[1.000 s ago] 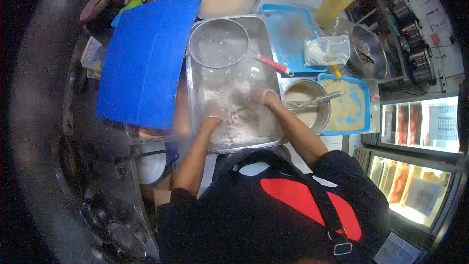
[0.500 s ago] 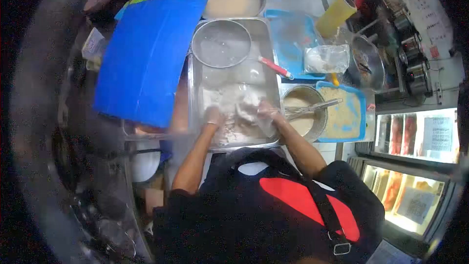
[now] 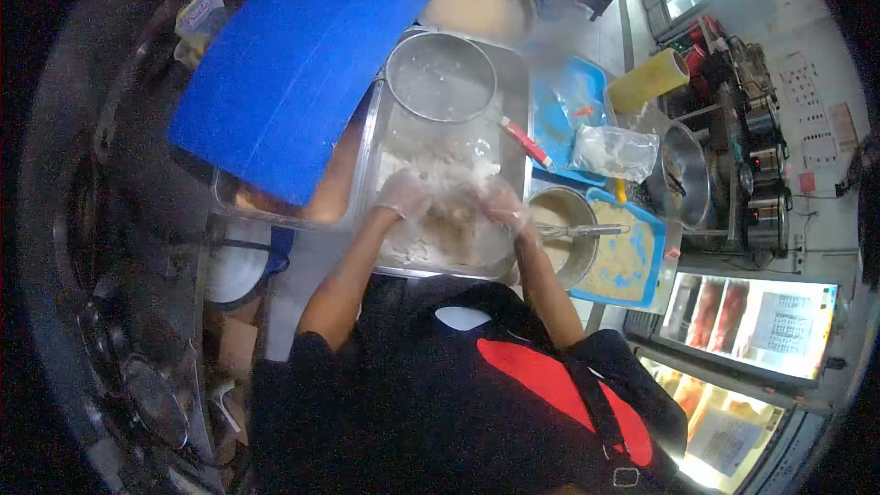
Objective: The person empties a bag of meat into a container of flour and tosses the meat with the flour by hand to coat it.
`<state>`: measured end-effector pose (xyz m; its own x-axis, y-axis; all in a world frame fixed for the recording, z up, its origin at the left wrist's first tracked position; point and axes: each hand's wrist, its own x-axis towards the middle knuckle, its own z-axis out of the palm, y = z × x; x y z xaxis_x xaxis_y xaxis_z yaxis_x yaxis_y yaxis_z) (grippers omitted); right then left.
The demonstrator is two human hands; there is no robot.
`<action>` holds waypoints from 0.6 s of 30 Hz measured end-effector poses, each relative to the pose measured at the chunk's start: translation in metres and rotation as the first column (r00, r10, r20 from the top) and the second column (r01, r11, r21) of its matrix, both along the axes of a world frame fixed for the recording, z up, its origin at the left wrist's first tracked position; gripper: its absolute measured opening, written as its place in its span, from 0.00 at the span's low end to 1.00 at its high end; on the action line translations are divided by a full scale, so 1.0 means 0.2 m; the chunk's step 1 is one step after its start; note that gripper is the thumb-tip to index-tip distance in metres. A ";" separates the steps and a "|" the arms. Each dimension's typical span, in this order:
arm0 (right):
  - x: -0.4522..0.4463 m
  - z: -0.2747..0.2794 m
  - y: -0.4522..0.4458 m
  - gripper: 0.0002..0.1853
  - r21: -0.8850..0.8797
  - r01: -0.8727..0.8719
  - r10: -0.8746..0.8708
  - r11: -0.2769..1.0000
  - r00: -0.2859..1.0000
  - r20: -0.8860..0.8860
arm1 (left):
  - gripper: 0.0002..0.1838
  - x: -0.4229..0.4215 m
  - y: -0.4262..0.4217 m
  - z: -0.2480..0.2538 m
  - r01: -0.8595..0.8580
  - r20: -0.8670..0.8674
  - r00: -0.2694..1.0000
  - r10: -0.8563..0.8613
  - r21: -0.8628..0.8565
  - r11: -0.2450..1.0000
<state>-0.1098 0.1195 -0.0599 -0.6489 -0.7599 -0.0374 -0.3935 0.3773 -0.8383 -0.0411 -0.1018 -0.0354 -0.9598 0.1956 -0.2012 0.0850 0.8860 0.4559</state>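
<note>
A deep metal tray (image 3: 518,142) lies before me with white flour-like powder (image 3: 403,252) in it. My left hand (image 3: 405,197), in a clear plastic glove, is in the powder on the tray's left side. Across from it, my right hand (image 3: 500,202), gloved the same way, is in the powder near the right wall. Between them is a blurred white, powdery mass (image 3: 467,179); its kind does not show. Motion and powder smear the fingers of both hands. A round sieve (image 3: 440,76) with a red handle (image 3: 527,143) rests over the tray's far part.
Left stands a blue board (image 3: 293,73) over another metal tray. To the right are a pot (image 3: 587,261) with a whisk (image 3: 582,230), a blue tray of crumbs (image 3: 632,252) and a plastic bag (image 3: 616,153). A wide pan (image 3: 477,5) of pale liquid sits behind.
Both hands have moved farther forward in the tray, and the powder between them has shifted, baring a brownish patch nearer me. The whole view has turned slightly.
</note>
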 end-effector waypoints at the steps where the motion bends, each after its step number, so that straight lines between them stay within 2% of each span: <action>1: 0.00 -0.11 0.05 0.14 0.049 -0.034 0.032 0.998 0.999 0.040 | 0.18 0.03 0.02 0.03 -0.117 0.076 0.990 0.116 0.014 0.993; 2: 0.01 -0.23 0.09 0.13 0.097 -0.070 0.062 0.993 0.995 0.080 | 0.19 0.08 0.05 0.08 -0.234 0.150 0.962 0.229 0.020 0.972; 3: 0.06 -0.26 0.12 0.13 0.224 -0.003 -0.037 0.975 0.984 0.176 | 0.20 0.14 0.08 0.10 -0.349 0.221 0.915 0.337 0.015 0.937; 4: 0.08 -0.30 0.13 0.13 0.349 0.049 -0.143 0.936 0.958 0.249 | 0.23 0.24 0.09 -0.06 -0.208 0.099 0.971 0.219 -0.110 0.972; 5: 0.15 -0.12 0.07 0.12 0.463 -0.093 0.040 0.881 0.992 0.123 | 0.25 0.34 0.11 -0.22 -0.095 -0.025 0.995 0.092 -0.258 0.961; 6: 0.24 0.08 0.00 0.12 0.587 -0.215 0.246 0.780 0.969 0.028 | 0.25 0.36 0.12 -0.29 0.010 0.147 0.989 0.022 -0.217 0.976; 8: 0.39 0.05 0.02 0.14 0.361 -0.173 0.155 0.916 0.985 0.077 | 0.25 0.31 0.12 -0.34 0.146 0.485 0.865 -0.130 0.003 0.989; 9: 0.43 0.03 0.02 0.14 0.233 -0.129 0.106 0.964 0.988 0.109 | 0.25 0.31 0.14 -0.37 0.123 0.499 0.856 -0.134 0.055 0.991; 12: 0.35 -0.15 -0.09 0.20 0.573 0.013 -0.284 0.820 0.877 0.387 | 0.25 0.29 0.19 -0.37 -0.127 0.427 0.904 0.015 0.235 0.964; 13: 0.32 -0.30 -0.08 0.23 0.452 0.123 -0.341 0.883 0.831 0.439 | 0.25 0.30 0.20 -0.34 -0.213 0.403 0.912 0.078 0.301 0.930; 14: 0.31 -0.30 -0.11 0.25 0.320 0.229 -0.369 0.919 0.782 0.502 | 0.25 0.29 0.19 -0.30 -0.289 0.374 0.917 0.139 0.385 0.877; 16: 0.20 -0.27 -0.13 0.26 0.553 0.196 -0.278 0.810 0.958 0.067 | 0.25 0.26 0.16 -0.22 -0.354 0.310 0.927 0.209 0.550 0.756; 18: 0.21 -0.09 -0.08 0.24 0.379 0.238 -0.118 0.894 0.942 -0.313 | 0.25 0.22 0.11 -0.15 -0.373 0.278 0.927 0.250 0.651 0.661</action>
